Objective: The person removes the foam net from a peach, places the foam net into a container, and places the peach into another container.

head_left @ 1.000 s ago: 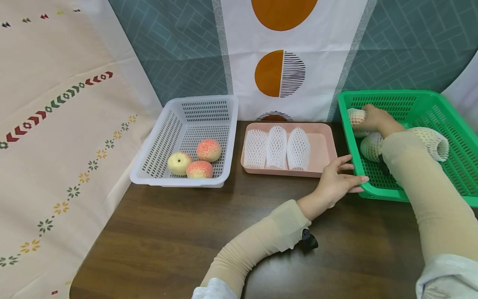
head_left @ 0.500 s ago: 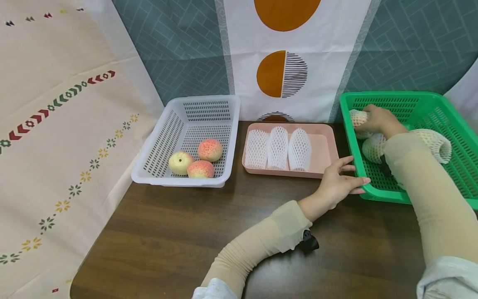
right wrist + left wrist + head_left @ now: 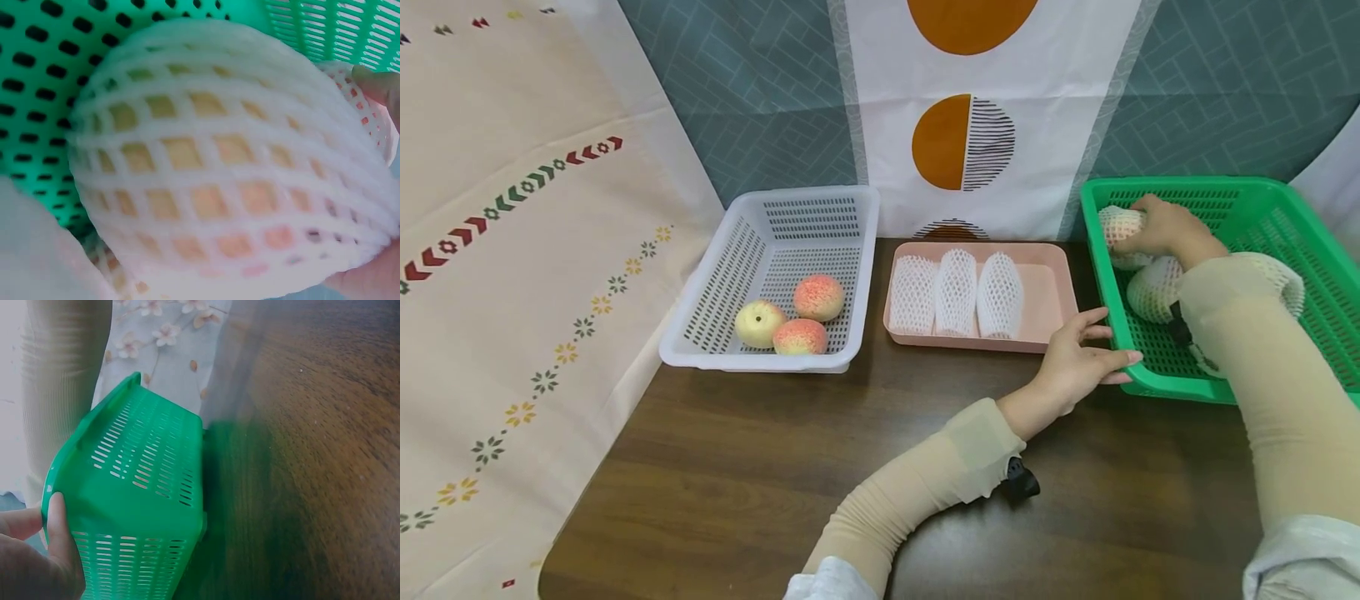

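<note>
My left hand (image 3: 1071,367) pinches the front-left corner of the green basket (image 3: 1187,388); in the left wrist view its thumb (image 3: 58,519) lies on the outer wall below the rim. Inside that basket, my right hand (image 3: 1168,233) holds a peach in a white foam net (image 3: 1120,227) near the back-left wall. A second netted peach (image 3: 1152,292) rests just in front and fills much of the right wrist view. Farther right, another foam-netted piece (image 3: 1288,279) is partly hidden by the right forearm.
A pink tray (image 3: 1048,292) beside the green basket bears three flat white foam nets (image 3: 955,292). Left of it, a white basket (image 3: 700,362) holds three bare peaches (image 3: 818,297). All stand on a brown wooden table (image 3: 737,483) against a cloth backdrop.
The right hand and the netted peach it holds have risen slightly, and the right forearm has shifted a little to the right. The left hand keeps its place at the basket corner.
</note>
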`<state>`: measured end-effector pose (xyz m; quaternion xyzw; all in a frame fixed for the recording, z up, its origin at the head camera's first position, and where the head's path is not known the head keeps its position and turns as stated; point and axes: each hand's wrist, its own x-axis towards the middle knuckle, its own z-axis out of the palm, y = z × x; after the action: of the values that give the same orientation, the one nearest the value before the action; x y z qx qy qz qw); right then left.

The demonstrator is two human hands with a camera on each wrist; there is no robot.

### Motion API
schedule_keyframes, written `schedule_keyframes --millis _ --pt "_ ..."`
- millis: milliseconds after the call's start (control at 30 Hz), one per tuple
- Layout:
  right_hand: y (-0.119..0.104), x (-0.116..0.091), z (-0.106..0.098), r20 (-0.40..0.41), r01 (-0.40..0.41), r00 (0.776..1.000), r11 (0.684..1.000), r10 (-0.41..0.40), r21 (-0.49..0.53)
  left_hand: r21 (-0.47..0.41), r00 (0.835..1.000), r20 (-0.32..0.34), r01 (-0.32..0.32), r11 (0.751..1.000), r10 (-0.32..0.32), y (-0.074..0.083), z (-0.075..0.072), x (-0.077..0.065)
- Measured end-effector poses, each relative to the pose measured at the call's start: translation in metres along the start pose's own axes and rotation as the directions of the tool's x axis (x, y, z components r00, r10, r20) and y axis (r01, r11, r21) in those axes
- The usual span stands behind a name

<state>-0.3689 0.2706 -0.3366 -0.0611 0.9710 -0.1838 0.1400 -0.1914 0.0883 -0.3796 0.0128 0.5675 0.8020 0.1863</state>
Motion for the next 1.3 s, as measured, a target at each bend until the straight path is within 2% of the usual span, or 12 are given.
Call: schedule_keyframes --millis 400,1300 --pt "-0.010 -0.012 -0.014 -0.051 0.015 0.999 1.000 -0.015 0.009 0.009 1.000 -0.001 -0.011 1.000 0.011 0.002 0.002 -0.004" --pt "-0.031 -0.035 -0.040 -0.103 0.036 0.994 0.999 -0.032 0.038 0.010 0.999 -0.043 -0.002 1.000 0.003 0.002 0.004 -0.003"
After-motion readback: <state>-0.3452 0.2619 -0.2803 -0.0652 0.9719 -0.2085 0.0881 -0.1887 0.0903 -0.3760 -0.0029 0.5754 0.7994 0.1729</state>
